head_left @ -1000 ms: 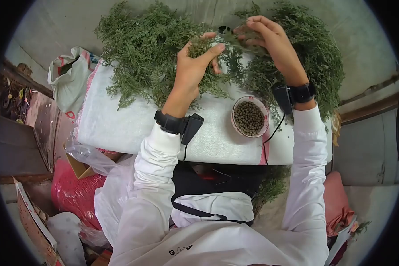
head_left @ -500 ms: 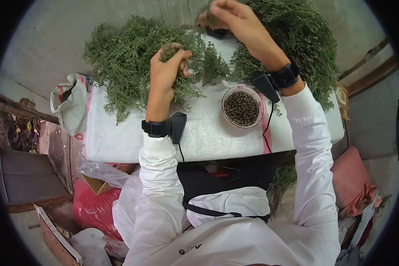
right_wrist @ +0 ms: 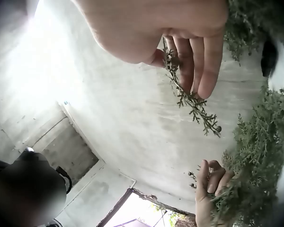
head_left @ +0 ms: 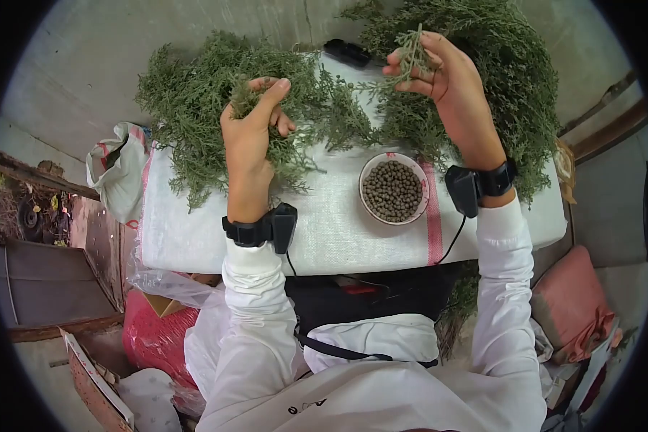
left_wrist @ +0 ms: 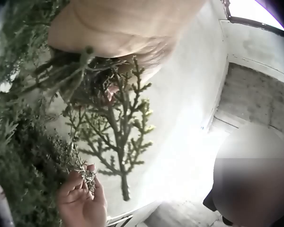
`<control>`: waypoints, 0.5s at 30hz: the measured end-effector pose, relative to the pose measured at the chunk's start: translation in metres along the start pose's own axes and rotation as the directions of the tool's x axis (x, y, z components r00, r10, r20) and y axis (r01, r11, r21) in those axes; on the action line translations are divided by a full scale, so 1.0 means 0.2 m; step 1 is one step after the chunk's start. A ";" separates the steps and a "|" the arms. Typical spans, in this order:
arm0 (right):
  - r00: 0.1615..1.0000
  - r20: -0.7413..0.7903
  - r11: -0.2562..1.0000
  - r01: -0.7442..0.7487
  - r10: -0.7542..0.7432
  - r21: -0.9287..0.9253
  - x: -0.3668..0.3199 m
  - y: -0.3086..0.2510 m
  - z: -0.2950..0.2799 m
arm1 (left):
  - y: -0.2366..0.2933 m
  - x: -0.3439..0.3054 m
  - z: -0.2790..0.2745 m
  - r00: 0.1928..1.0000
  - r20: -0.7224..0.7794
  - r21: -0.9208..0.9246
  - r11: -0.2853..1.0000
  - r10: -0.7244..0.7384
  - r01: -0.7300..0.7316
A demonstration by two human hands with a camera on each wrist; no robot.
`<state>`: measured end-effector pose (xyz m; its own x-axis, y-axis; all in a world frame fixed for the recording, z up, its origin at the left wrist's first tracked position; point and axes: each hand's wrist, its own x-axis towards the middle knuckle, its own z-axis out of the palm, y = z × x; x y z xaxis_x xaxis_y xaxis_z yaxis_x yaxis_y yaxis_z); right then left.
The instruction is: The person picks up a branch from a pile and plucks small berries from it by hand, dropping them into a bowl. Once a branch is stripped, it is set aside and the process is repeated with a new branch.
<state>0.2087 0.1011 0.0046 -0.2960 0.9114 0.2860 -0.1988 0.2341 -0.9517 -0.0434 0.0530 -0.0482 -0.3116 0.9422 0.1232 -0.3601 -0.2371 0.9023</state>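
Observation:
Scale-leaved evergreen sprigs (left_wrist: 120, 137) are gripped in my left hand (head_left: 248, 140), its fingers curled round them over the left heap of evergreen branches (head_left: 183, 115). My right hand (head_left: 462, 97) is raised near the right heap of branches (head_left: 507, 90) and pinches a small evergreen sprig (right_wrist: 188, 98). In the right wrist view a small round berry (right_wrist: 218, 128) shows at the sprig's tip. Between the forearms a patterned bowl (head_left: 425, 193) holds many small round brownish-green berries (head_left: 392, 191).
White woven sacking (head_left: 324, 241) with a red stripe covers the work surface. A black object (head_left: 346, 52) lies at its back, by the wall. An open white sack (head_left: 119, 169) stands at the left. Cables trail from both wrist cameras.
My right hand has moved rightward from the back middle with a sprig in its fingers. The left hand has shifted left, still gripping its sprigs. The head view has shifted.

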 end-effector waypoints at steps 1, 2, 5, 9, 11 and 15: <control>1.000 -0.011 1.000 -0.013 0.013 0.003 -0.02 0.01 0.01 | 0.00 -0.01 0.01 0.999 0.029 -0.060 0.997 -0.043 0.045; 1.000 -0.019 1.000 -0.023 0.024 0.009 -0.04 0.01 0.02 | 0.01 -0.02 0.02 0.999 0.029 -0.056 0.997 -0.044 0.046; 0.998 0.013 0.997 -0.070 0.069 0.038 -0.10 0.02 0.02 | 0.01 -0.06 0.06 0.950 0.270 -0.092 0.978 -0.158 0.189; 0.997 0.014 0.996 -0.079 0.078 0.053 -0.16 0.02 0.01 | -0.02 -0.07 0.07 0.904 0.353 -0.034 0.962 -0.242 0.270; 0.998 0.015 0.996 -0.068 0.067 0.049 -0.16 0.03 0.03 | -0.02 -0.04 0.04 0.924 0.309 -0.075 0.962 -0.226 0.261; 0.989 -0.119 0.996 0.093 -0.092 0.003 -0.07 0.11 0.07 | -0.02 0.02 -0.03 0.963 0.195 -0.171 0.960 -0.185 0.220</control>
<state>0.1958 0.0880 -0.0190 -0.1634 0.9198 0.3568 -0.2286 0.3165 -0.9206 -0.0480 0.0565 -0.0532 -0.0615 0.9976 0.0320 -0.5647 -0.0612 0.8230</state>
